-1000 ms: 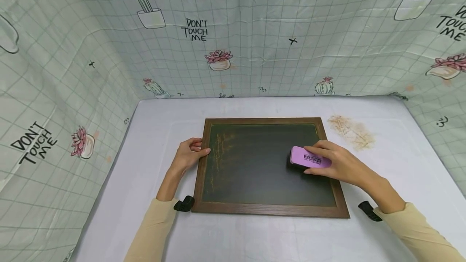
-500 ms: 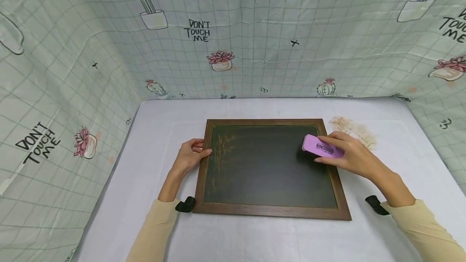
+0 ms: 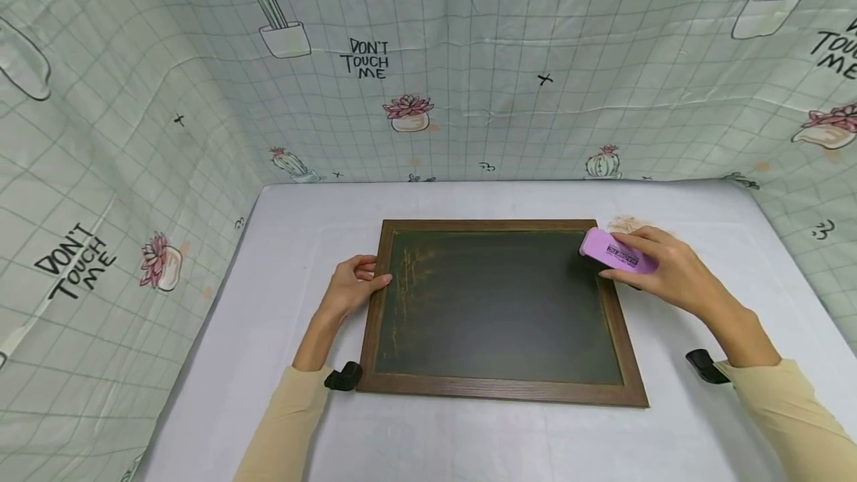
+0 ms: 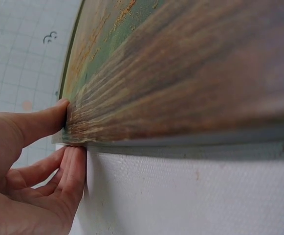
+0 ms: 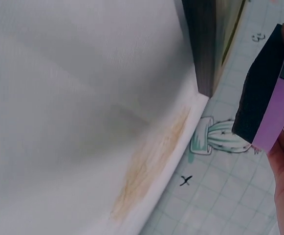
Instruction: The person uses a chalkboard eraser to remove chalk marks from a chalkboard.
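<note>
A chalkboard (image 3: 495, 303) with a brown wooden frame lies on the white table, orange-brown powdery streaks (image 3: 404, 281) along its left side. My left hand (image 3: 348, 287) pinches the frame's left edge, thumb on top and fingers beneath, as the left wrist view (image 4: 39, 166) shows. In my right hand (image 3: 676, 274) is a purple board eraser (image 3: 619, 252) with dark lettering on top. It is held over the board's upper right corner, partly past the frame. The right wrist view shows its black felt underside (image 5: 259, 88) lifted off the surface.
On the white table (image 3: 495, 437), a tan powder smear (image 3: 627, 223) lies beyond the board's upper right corner, partly covered by the right hand. A grid-patterned curtain with cactus drawings (image 3: 482, 43) encloses the back and sides. Each wrist wears a black device (image 3: 707, 367).
My right hand has carried the eraser rightward and up, from the board's right part to its upper right corner, lifting it. The left hand keeps its hold on the frame.
</note>
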A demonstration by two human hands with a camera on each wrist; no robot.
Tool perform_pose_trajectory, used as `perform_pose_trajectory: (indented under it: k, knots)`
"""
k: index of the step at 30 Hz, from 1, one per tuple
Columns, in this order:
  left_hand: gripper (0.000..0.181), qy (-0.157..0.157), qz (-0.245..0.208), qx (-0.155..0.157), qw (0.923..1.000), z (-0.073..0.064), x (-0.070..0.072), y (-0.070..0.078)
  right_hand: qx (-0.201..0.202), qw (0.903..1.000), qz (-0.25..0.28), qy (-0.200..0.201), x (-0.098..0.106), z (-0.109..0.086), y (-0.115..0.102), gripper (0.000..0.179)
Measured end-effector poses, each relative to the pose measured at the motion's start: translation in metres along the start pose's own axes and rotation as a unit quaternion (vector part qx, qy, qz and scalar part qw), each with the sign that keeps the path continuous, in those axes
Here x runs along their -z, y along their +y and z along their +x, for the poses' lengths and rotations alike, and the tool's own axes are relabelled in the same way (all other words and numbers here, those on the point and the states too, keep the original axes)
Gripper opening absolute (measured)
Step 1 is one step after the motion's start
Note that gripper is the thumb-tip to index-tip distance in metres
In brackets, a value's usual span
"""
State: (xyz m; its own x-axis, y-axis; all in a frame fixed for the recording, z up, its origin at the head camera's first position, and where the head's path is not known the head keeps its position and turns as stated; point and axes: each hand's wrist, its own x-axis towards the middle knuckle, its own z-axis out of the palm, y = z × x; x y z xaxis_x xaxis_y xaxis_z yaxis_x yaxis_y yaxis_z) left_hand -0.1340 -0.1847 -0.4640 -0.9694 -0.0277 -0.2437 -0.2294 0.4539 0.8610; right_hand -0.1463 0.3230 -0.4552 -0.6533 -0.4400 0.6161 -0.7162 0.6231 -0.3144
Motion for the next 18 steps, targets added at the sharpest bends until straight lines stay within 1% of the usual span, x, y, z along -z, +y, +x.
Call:
perform_pose_trajectory:
  k: [3, 4, 7, 9, 15, 18]
  knots:
    - [0.054, -0.001, -0.001, -0.001, 1.0000, 0.000, 0.000, 0.000, -0.016, 0.9999, -0.004, -0.001, 0.003, -0.001, 0.007, 0.087]
    - [0.054, -0.001, -0.001, -0.002, 1.0000, 0.000, 0.000, 0.000, -0.022, 0.9998, -0.005, -0.002, 0.005, -0.001, 0.010, 0.084]
    - [0.055, -0.002, -0.004, 0.002, 1.0000, 0.001, 0.001, 0.000, -0.043, 0.9990, -0.012, -0.006, 0.008, -0.003, 0.016, 0.071]
    - [0.054, -0.003, -0.003, 0.000, 1.0000, 0.001, 0.001, 0.000, -0.059, 0.9980, -0.021, -0.009, 0.010, -0.004, 0.020, 0.066]
    - [0.053, -0.003, -0.003, -0.007, 1.0000, 0.001, 0.001, 0.000, -0.105, 0.9929, -0.051, -0.022, 0.012, -0.008, 0.033, 0.065]
    - [0.053, -0.002, -0.007, -0.005, 1.0000, 0.001, 0.001, 0.000, -0.128, 0.9896, -0.060, -0.028, 0.014, -0.010, 0.040, 0.065]
